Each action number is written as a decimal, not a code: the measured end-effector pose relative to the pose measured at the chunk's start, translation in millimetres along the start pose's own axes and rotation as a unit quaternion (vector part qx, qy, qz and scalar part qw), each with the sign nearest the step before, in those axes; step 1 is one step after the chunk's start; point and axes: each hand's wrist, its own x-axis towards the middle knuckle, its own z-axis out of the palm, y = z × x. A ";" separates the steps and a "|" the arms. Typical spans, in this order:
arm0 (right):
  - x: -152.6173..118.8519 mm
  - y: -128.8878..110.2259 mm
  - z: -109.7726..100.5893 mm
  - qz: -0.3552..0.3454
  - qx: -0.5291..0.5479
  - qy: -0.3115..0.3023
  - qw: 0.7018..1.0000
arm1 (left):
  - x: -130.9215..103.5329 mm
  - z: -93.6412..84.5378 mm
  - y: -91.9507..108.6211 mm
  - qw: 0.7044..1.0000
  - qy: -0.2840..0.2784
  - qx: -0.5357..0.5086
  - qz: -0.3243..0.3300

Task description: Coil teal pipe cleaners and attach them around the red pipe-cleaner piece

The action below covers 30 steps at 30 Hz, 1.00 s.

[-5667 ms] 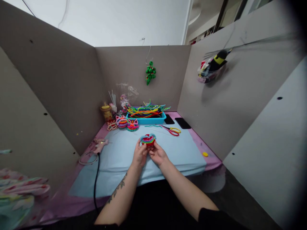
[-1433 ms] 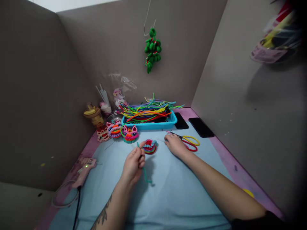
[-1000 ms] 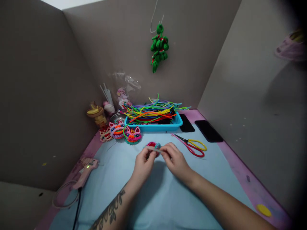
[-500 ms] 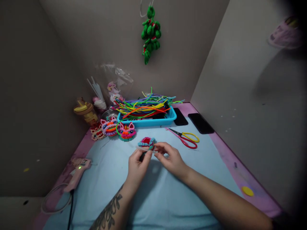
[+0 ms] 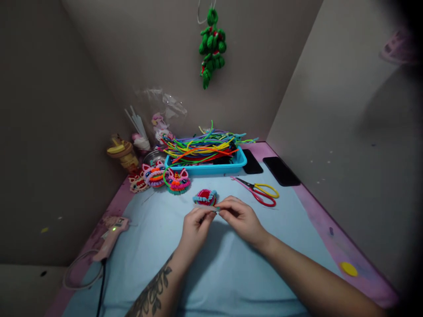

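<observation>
My left hand (image 5: 197, 222) is closed, thumb and fingers pinching a pale whitish strip (image 5: 205, 207) that points to the right. The fingers of my right hand (image 5: 243, 220) are pinched together at the strip's right end. A small teal bit (image 5: 217, 209) shows between the fingertips; its kind is too small to tell. Just behind the hands, a half-built pipe-cleaner head (image 5: 205, 197), magenta with a twisted light-blue band, lies on the light-blue cloth (image 5: 158, 246). The fingers partly hide the strip.
A blue tray (image 5: 206, 168) of colourful pipe cleaners (image 5: 201, 147) stands behind, beside two dark phones (image 5: 280, 171). Finished pipe-cleaner heads (image 5: 178, 181) sit left. Scissors (image 5: 261, 192) lie right. A lit pink glue gun (image 5: 112, 237) with a cable rests at the left edge.
The half-built head, earlier partly covered by my fingertips, now shows apart behind them. Both hands have drawn closer together at the strip. The whole view has shifted slightly.
</observation>
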 end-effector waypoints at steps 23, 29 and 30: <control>-0.1 12.1 -18.7 -0.270 -0.426 -0.120 0.855 | 0.0 -12.4 -4.1 0.977 0.010 0.164 0.133; 1.5 5.1 -29.1 -0.295 -0.362 -0.188 0.864 | 7.1 -24.4 -6.3 0.990 -0.038 0.121 0.055; 1.6 4.3 -30.4 -0.290 -0.344 -0.196 0.871 | 8.6 -26.7 -6.5 0.992 -0.058 0.107 0.034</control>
